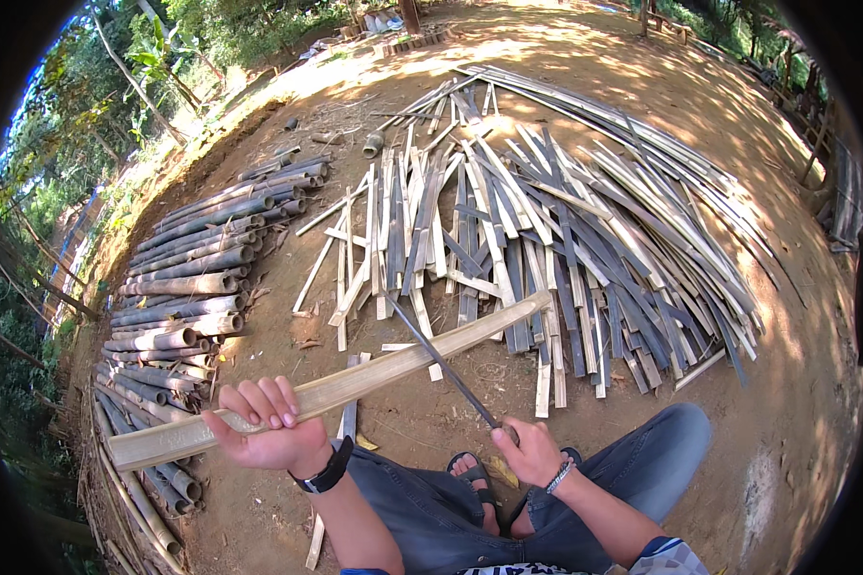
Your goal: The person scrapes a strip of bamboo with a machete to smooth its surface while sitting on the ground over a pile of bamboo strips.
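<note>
My left hand (270,422) is closed around a long, pale bamboo strip (384,372), close to its left end. The strip slants up to the right across my front, its inner face showing. In my right hand (529,452) is the handle of a long, thin dark-bladed knife (454,376). Its blade points up and to the left and crosses the strip; whether the two touch I cannot tell. The knife's tip reaches toward the pile of split bamboo strips (489,220), pale on one face and dark on the other.
At the left lies a stack of dark bamboo poles (197,285), cut to length. Longer split pieces (623,125) curve along the pile's far right side. My sandalled foot (472,471) rests on bare earth (288,383). Trees (77,144) stand beyond the left edge.
</note>
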Available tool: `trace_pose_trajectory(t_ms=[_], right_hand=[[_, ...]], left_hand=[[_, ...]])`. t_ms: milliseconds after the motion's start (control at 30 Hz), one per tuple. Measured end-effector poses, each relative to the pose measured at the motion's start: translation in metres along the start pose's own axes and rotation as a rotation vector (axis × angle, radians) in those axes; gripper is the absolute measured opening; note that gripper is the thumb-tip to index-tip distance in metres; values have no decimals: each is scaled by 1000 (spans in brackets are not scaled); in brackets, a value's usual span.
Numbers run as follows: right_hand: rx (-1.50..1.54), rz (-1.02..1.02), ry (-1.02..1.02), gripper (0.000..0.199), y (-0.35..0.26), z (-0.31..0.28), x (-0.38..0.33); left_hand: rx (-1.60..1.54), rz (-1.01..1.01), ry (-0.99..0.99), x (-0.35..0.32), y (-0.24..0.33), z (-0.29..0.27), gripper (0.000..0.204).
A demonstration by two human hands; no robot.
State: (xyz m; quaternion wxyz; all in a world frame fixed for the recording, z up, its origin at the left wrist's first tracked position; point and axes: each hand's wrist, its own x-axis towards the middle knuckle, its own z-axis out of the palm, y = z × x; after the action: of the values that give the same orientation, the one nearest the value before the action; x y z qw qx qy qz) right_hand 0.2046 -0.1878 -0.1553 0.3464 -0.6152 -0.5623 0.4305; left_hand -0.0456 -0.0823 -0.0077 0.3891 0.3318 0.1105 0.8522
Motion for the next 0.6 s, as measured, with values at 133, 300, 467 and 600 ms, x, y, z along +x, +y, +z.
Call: trace_pose_trajectory(t_ms=[133, 300, 467, 600], right_hand=[[-319, -163, 215, 40, -31, -39, -34], [-282, 81, 478, 35, -47, -92, -82], [-379, 109, 582, 31, -23, -99, -149], [-304, 267, 660, 37, -8, -97, -167]], left_hand=[[-193, -56, 112, -30, -15, 16, 53], [-313, -183, 297, -84, -33, 24, 53], [-392, -370, 276, -136, -52, 55, 50], [-374, -475, 251, -175, -70, 68, 48]])
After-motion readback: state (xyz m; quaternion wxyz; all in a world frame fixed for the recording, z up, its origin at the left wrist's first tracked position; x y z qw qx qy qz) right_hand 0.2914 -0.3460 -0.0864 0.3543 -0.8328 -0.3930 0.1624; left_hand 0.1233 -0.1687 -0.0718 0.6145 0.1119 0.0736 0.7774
